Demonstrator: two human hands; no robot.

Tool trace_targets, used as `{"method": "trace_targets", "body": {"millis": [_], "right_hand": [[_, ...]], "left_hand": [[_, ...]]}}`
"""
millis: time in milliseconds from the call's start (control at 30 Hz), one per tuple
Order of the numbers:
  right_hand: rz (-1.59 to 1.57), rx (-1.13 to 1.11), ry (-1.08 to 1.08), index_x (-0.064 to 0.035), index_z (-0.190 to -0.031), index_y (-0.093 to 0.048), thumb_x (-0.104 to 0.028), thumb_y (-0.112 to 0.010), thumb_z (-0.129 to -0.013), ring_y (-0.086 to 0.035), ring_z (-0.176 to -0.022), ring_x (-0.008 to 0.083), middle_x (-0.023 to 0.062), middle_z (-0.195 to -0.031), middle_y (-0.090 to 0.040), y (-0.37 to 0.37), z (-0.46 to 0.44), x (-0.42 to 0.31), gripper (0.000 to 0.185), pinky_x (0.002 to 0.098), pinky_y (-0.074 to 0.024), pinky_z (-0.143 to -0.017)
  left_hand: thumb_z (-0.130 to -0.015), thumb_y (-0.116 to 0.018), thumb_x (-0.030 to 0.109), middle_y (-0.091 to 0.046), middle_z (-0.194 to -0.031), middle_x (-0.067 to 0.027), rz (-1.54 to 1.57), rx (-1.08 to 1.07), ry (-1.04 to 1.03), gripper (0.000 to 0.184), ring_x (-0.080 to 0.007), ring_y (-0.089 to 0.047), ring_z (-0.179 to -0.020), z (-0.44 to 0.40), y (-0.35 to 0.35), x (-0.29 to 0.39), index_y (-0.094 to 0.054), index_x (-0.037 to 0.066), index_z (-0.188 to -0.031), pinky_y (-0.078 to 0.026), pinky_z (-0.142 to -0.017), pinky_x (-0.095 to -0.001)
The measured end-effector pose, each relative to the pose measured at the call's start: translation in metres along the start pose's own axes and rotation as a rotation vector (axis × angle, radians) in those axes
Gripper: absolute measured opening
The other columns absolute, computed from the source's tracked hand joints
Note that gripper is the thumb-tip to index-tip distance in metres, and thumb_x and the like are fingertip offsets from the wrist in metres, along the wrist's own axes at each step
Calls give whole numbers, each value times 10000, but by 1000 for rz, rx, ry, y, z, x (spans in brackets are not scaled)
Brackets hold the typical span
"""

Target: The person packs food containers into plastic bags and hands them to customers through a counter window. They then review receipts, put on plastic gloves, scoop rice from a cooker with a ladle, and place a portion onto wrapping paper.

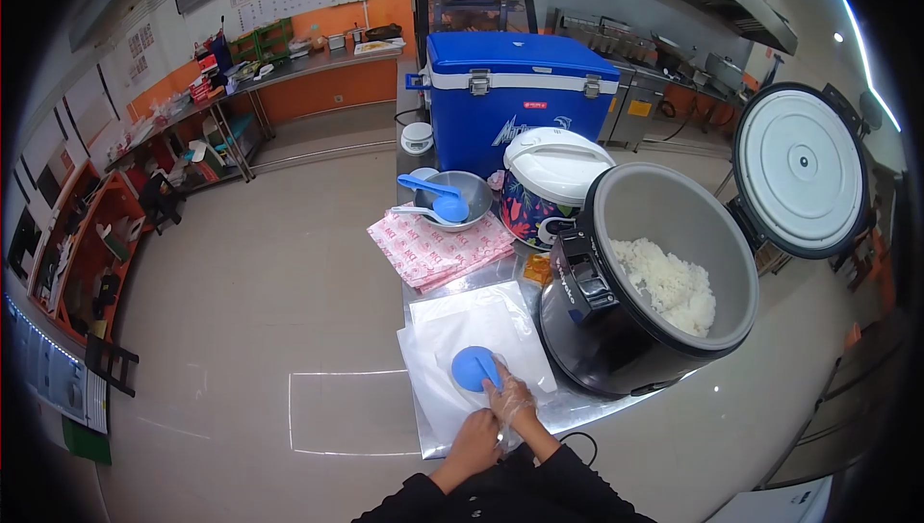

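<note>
A round blue scoop or mould [474,368] lies over white paper sheets [462,316] at the counter's near end. My right hand [510,398], in a clear plastic glove, is closed on its blue handle. Close beside it, my left hand [475,442] has its fingers bent together near the right wrist and the glove's edge; what it holds, if anything, is too small to make out. To the right, an open black rice cooker [602,331] contains white rice [669,287]. Pink-printed wrapping paper [438,252] lies beyond the white sheets.
A metal bowl [474,191] holds blue ladles. Behind it stand a flowered rice cooker [525,205], a blue cool box [515,90] and a small white scale [417,138]. The large cooker's raised lid [801,169] sticks out at the right.
</note>
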State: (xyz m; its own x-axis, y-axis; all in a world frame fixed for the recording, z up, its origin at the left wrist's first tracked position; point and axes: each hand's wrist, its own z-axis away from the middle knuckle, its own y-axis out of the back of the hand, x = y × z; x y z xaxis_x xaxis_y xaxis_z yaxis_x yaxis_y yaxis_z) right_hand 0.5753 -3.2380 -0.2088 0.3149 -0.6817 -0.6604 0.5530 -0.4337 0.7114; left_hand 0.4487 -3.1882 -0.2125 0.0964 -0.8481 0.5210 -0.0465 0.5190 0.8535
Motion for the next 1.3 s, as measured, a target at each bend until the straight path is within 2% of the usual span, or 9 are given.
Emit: {"method": "trace_targets", "body": {"millis": [133,233,367,567,633,933,1000,1100,1300], "right_hand": [[-71,-12,105,-150,-1290,-450,-281,-582,-816,-566,-992,387,235,-1058,-590,3,-16,19,509,408,-456,-854],[-57,-30,86,-134,-1282,-455,-269,-587,-812,-573,-982,382,238,-1040,-595,6,-20,14,506,404,-459,-847],[-5,43,86,-132,-1281,-449,-255,-564,-819,-588,-944,379,251,-991,-603,0,-19,11,491,390,-474,-818],[292,-101,-275,-236,-1434,-86,-466,-387,-880,-377,-1187,503,306,-1211,-478,-23,3,-8,671,573,-243,-1005],[378,180,-355,-270,-1428,23,-524,-337,-879,-235,-1236,547,327,-1281,-389,-88,3,20,704,616,-118,-1012],[818,344,-420,-276,-1422,-70,-472,-409,-875,-357,-1219,454,327,-1178,-479,-97,7,2,673,544,-249,-1008],[670,238,-379,-277,-1421,-91,-461,-425,-874,-384,-1216,433,327,-1154,-499,-75,5,-3,667,528,-278,-1007],[-157,-79,-226,-202,-1405,-163,-412,-419,-892,-508,-1048,469,331,-1091,-529,1,-10,-5,610,511,-405,-880],[-137,194,197,-131,-1343,-315,-328,-479,-876,-554,-945,448,279,-1062,-564,33,-119,-28,532,480,-448,-803]], "left_hand": [[-684,-602,197,-536,-1078,-206,-96,213,-275,436,-356,-453,-1096,-8,-24,-6,-546,-53,-1036,-307,-1003,-413],[-719,-596,233,-555,-1118,-192,-248,-39,-310,477,-349,-438,-1142,-28,-36,-10,-525,-42,-1102,-279,-1032,-420],[-774,-566,277,-542,-1158,-168,341,38,-175,499,-321,-422,-1174,-43,-87,-30,-486,15,-1191,-228,-1066,-429],[-890,-355,413,-230,-1455,-132,-187,111,-347,604,-237,-202,-1354,-58,-101,-52,-271,73,-1382,-166,-1095,-406],[-891,-353,416,-233,-1455,-124,-299,56,-332,602,-236,-218,-1346,-49,-92,-46,-267,81,-1384,-176,-1091,-406],[-895,-344,426,-250,-1452,-93,-424,-4,-340,595,-229,-291,-1311,-48,-79,-36,-245,121,-1395,-224,-1074,-407],[-900,-353,409,-289,-1434,-103,-254,117,-367,574,-246,-342,-1284,-46,-80,-42,-267,118,-1387,-267,-1058,-398],[-849,-440,267,-294,-1407,-183,257,-288,-135,555,-299,-414,-1215,-36,-63,-47,-319,61,-1350,-302,-1030,-436],[-759,-533,144,-397,-1327,-165,-112,114,-373,561,-310,-475,-1122,-34,-24,-12,-380,21,-1285,-352,-967,-425]]}}
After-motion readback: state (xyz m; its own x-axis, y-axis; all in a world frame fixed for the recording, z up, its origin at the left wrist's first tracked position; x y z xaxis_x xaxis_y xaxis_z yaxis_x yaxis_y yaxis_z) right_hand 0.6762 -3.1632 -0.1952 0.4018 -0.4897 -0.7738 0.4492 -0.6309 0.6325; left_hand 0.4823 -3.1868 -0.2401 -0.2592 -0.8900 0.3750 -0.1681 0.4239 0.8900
